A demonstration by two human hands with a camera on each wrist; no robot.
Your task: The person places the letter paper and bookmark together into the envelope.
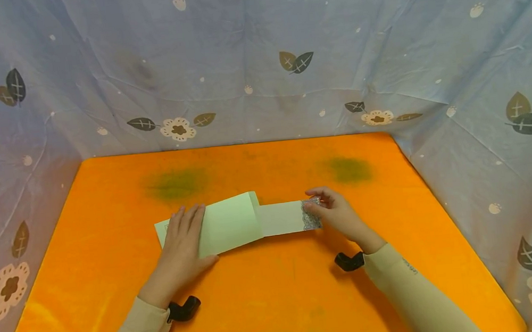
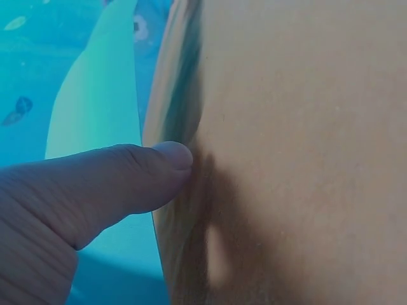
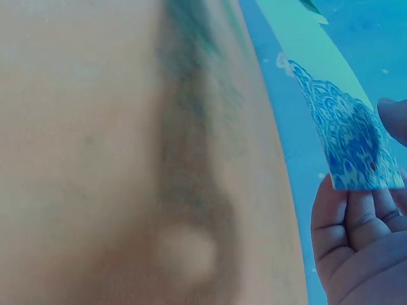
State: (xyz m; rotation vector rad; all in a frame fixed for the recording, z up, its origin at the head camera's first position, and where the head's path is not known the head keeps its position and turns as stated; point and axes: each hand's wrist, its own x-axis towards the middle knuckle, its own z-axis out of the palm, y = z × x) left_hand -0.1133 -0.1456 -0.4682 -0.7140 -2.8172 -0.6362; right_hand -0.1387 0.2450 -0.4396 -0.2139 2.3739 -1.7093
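Note:
A pale green paper envelope [image 1: 230, 223] lies slightly tilted on the orange surface in the head view. My left hand [image 1: 180, 249] rests on its left part, fingers straight across the top; the thumb [image 2: 114, 184] lies at the near edge. From the envelope's right end sticks out a white card [image 1: 281, 218], its left end hidden inside. The card's outer end carries a lacy dark pattern, blue in the right wrist view [image 3: 346, 133]. My right hand [image 1: 340, 217] pinches that patterned end, thumb above and fingers beneath.
An orange cloth-covered table [image 1: 279, 303] spreads under both hands, with two dark greenish patches near its back. Greyish-blue curtains [image 1: 244, 40] printed with leaves and flowers enclose the back and sides. A black device [image 1: 183, 308] is worn at each wrist.

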